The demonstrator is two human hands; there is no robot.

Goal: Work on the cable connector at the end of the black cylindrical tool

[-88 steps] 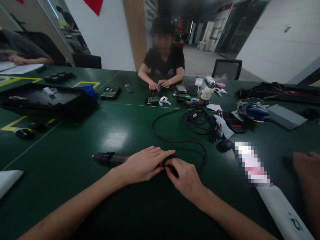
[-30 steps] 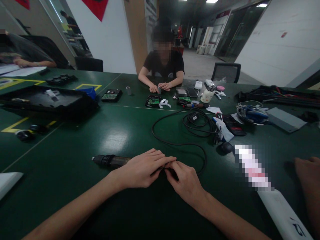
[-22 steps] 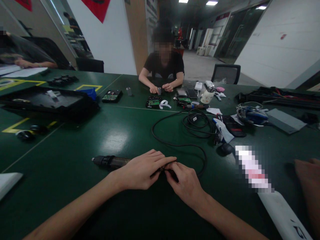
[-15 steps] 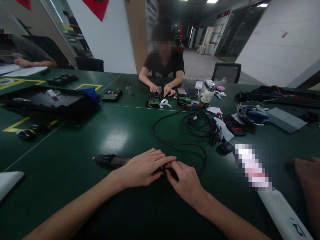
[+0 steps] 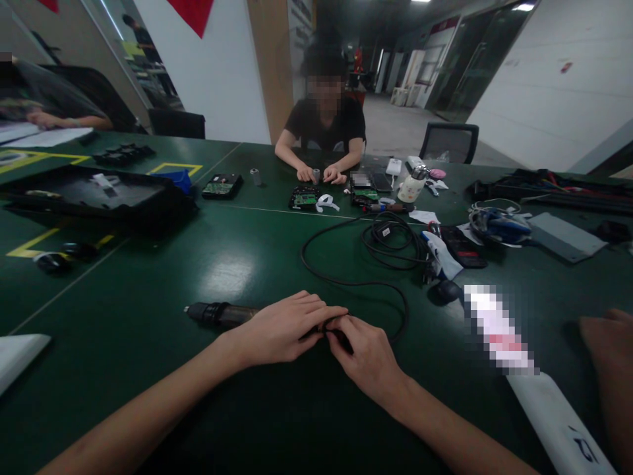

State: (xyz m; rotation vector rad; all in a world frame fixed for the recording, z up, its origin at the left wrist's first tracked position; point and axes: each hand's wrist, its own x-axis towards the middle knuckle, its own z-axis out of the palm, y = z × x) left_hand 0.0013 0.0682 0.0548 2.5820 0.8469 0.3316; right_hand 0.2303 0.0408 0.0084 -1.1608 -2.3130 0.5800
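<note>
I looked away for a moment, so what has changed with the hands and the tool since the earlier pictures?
Hardly anything. The left hand still lies over the black tool, and the right hand still pinches the cable end beside it. The tool, cable loop and table clutter stayed put.

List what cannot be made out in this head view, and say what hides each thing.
1. Rear of the dark tool: under the left hand.
2. Cable end: hidden between both hands' fingers.
3. White object: label pixelated, end cut by the frame edge.
</note>
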